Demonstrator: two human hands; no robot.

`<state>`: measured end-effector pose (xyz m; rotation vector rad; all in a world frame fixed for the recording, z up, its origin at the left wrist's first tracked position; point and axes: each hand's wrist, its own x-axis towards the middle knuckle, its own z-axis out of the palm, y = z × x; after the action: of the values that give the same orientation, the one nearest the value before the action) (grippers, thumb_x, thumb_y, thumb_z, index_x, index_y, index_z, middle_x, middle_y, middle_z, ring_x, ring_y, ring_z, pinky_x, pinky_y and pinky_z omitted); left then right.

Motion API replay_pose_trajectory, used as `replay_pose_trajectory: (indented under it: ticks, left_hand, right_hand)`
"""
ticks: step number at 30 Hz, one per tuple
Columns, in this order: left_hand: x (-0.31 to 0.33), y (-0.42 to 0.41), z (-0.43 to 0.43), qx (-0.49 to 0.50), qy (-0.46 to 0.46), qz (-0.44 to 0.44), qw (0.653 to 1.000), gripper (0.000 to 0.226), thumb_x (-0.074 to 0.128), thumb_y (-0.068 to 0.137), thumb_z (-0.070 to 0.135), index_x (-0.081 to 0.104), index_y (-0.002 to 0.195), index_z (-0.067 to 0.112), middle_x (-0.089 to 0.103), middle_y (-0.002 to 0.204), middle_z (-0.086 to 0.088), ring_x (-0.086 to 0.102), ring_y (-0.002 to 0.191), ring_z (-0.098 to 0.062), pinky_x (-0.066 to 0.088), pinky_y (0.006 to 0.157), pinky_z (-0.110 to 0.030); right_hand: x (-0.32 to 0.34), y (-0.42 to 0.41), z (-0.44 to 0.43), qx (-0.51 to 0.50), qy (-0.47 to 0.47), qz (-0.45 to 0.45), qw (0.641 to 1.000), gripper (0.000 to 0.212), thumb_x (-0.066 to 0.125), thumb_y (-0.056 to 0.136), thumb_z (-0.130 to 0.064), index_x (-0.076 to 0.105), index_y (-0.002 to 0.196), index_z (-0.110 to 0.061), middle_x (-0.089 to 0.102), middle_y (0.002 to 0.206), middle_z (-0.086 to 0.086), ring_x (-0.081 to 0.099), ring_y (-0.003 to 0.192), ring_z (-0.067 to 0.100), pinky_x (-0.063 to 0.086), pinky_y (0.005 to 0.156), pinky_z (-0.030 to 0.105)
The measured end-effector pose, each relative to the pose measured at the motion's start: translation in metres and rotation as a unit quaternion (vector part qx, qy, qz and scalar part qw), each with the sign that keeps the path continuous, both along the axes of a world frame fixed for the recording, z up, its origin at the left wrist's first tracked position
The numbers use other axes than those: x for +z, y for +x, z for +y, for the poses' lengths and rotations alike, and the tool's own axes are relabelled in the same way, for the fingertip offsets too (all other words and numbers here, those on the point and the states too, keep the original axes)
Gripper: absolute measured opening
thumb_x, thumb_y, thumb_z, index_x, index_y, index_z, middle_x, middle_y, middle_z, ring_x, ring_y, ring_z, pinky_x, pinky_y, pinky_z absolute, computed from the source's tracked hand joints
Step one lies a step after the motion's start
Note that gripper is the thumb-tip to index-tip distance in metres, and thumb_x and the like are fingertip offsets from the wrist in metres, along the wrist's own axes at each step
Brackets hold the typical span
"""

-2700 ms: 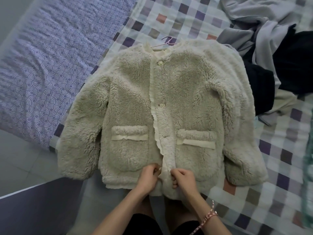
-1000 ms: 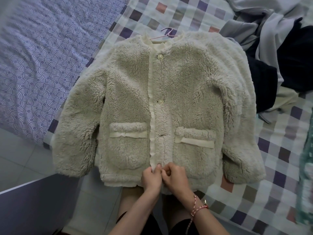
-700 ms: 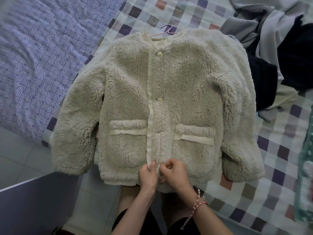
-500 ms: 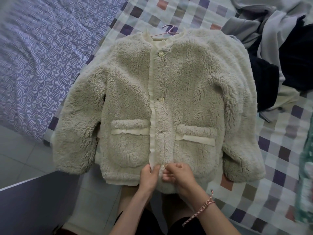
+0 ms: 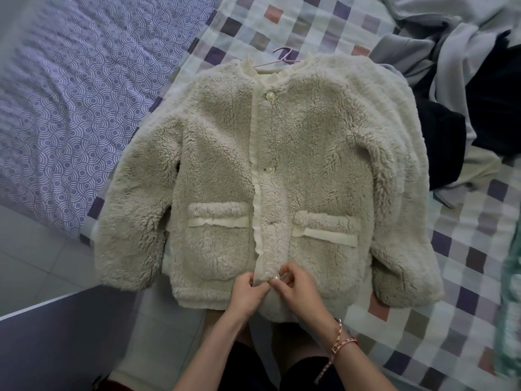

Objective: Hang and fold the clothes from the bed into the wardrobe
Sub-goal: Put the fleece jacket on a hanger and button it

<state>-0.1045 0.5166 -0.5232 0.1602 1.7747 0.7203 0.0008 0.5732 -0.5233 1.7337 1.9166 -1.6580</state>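
- The cream fleece jacket (image 5: 282,170) lies front-up on the checked quilt (image 5: 465,277) at the near edge of the bed (image 5: 84,94). Its hem at 6 o'clock appears to overhang toward the person, and a pink hanger hook (image 5: 284,53) pokes from the collar at 12 o'clock.
- At the hem, the left hand (image 5: 248,292) has its fingers curled, pinching the frilled placket edge. The right hand (image 5: 296,289) pinches the bottom pearl button (image 5: 276,277) and the fleece around it.
- The deep pile can bury the buttonhole, so the button may slip from the fingertips. It may also sit only half through and pop free once the jacket hangs.
- The two fronts could be paired unevenly, leaving a stepped hem. Whether the button between the pockets is fastened cannot be told from here.
- A tug toward 6 o'clock while working the button could drag the overhanging jacket off the bed. It could also shift the hanger out of the shoulders.
- The bracelet (image 5: 342,341) on the right wrist trails loose cord ends that could catch in the fleece.
- The heap of grey and dark clothes (image 5: 439,136) at 2 o'clock lies against the jacket's shoulder and sleeve. Lifting the jacket carelessly may pull a piece along or tip it off the bed.
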Motion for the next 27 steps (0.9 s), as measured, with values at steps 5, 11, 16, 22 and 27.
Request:
replay_pose_trajectory:
  ticks: [5,11,16,22,27]
  left_hand:
    - [-0.006,-0.003,0.004,0.011,-0.041,-0.051,0.998,0.027,0.056,0.09,0.008,0.061,0.063,0.012,0.062,0.054,0.006,0.056,0.048,0.001,0.041,0.046,-0.01]
    - [-0.02,-0.002,0.007,-0.044,-0.116,0.051,0.991,0.015,0.055,0.09,0.013,0.061,0.102,0.005,0.065,0.11,-0.014,0.06,0.097,-0.025,0.044,0.076,-0.025]
    - [0.0,-0.046,0.031,-0.098,-0.116,0.128,0.98,0.032,0.048,0.09,0.007,0.052,0.122,0.004,0.057,0.123,-0.014,0.054,0.111,-0.028,0.044,0.095,-0.035]
    - [0.042,-0.13,0.097,-0.065,-0.055,0.2,0.976,0.036,0.046,0.092,0.006,0.046,0.128,0.003,0.054,0.124,-0.015,0.055,0.1,-0.025,0.045,0.087,-0.032]
    - [0.08,-0.197,0.184,-0.081,-0.008,0.269,0.96,0.032,0.047,0.091,0.009,0.054,0.122,0.004,0.059,0.119,-0.014,0.056,0.107,-0.027,0.043,0.086,-0.029]
  right_hand:
    - [-0.002,0.007,0.0,0.051,0.049,0.012,0.997,0.013,0.065,0.085,-0.012,0.054,0.089,-0.018,0.048,0.072,-0.014,0.046,0.064,0.0,0.037,0.064,0.011]
    - [-0.001,0.005,0.005,0.115,0.108,-0.014,0.987,0.013,0.055,0.089,-0.012,0.065,0.096,-0.012,0.066,0.095,0.001,0.06,0.09,0.017,0.044,0.08,0.028]
    - [0.017,0.003,0.056,0.047,0.107,-0.017,0.993,0.016,0.051,0.093,-0.013,0.064,0.103,-0.014,0.064,0.091,-0.004,0.059,0.084,0.012,0.049,0.078,0.026]
    - [0.039,-0.025,0.141,0.09,0.109,-0.043,0.989,0.021,0.048,0.092,-0.008,0.066,0.103,-0.009,0.067,0.093,0.006,0.057,0.079,0.015,0.047,0.076,0.03]
    - [0.066,-0.089,0.239,0.097,0.169,-0.014,0.981,0.019,0.051,0.09,-0.005,0.067,0.101,-0.006,0.068,0.098,0.011,0.062,0.093,0.025,0.045,0.082,0.031]
